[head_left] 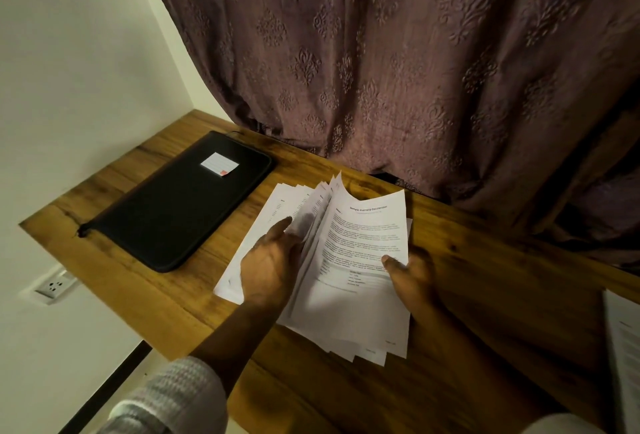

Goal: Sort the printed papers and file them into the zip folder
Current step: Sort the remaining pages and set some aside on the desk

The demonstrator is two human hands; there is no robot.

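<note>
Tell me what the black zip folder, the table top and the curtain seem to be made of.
The zip folder looks like matte black fabric or synthetic; it barely shines. The table top looks like wood or wood-look laminate: grain and dark knots show. The curtain seems woven cloth, with folds and a raised pattern.
</note>
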